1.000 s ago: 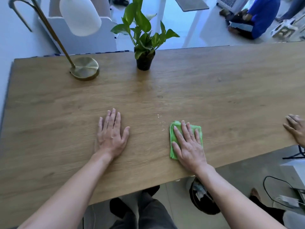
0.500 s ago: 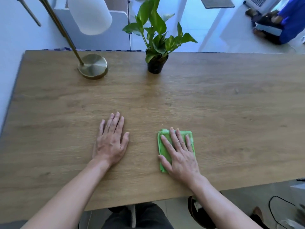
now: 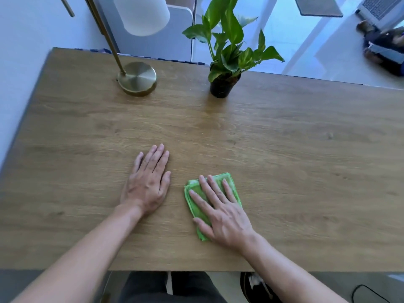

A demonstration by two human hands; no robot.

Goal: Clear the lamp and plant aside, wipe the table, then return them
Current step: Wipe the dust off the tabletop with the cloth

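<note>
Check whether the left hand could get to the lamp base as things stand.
Probably yes: the left hand lies flat on the table, holding nothing, and only bare wood shows between it and the lamp base.

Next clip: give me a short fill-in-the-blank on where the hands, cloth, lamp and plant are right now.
1. The right hand presses flat on a folded ____ cloth.
2. The left hand lies flat on the bare ____.
3. The lamp stands to the ____ of the plant in the head view.

Missing words: green; table; left
</note>
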